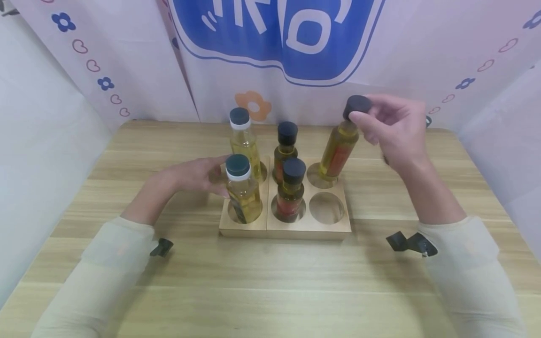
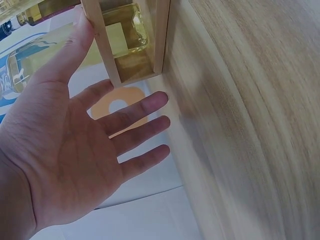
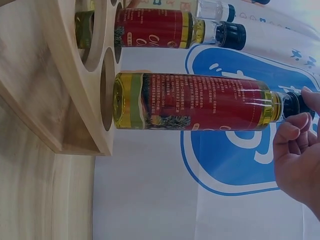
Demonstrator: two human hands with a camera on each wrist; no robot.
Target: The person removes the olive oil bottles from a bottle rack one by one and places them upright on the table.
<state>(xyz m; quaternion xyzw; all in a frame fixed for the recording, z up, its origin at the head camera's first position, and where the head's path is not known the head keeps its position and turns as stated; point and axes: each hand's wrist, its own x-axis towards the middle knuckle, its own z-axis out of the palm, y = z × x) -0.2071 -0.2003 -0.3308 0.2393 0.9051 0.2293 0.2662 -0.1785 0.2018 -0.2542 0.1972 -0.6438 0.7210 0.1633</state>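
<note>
My right hand (image 1: 399, 129) pinches the black cap of an olive oil bottle (image 3: 200, 102) with a red label. That bottle tilts in the head view, its base right at the rim of the back right hole in the wooden rack (image 1: 306, 233). My left hand (image 2: 70, 145) is at the rack's left side, thumb along its upper edge and the other fingers spread. Beside that hand, two pale oil bottles with green caps, a front one (image 1: 245, 199) and a back one (image 1: 244, 141), stand in the left column. Two black-capped bottles, front (image 1: 289, 199) and back (image 1: 285, 152), fill the middle column.
The front right hole (image 1: 327, 208) of the rack holds no bottle. Wood-grain table (image 1: 270, 291) surrounds the rack. A white printed cloth (image 1: 139, 51) with a blue sign hangs behind the table. Black straps (image 1: 407, 243) hang at both wrists.
</note>
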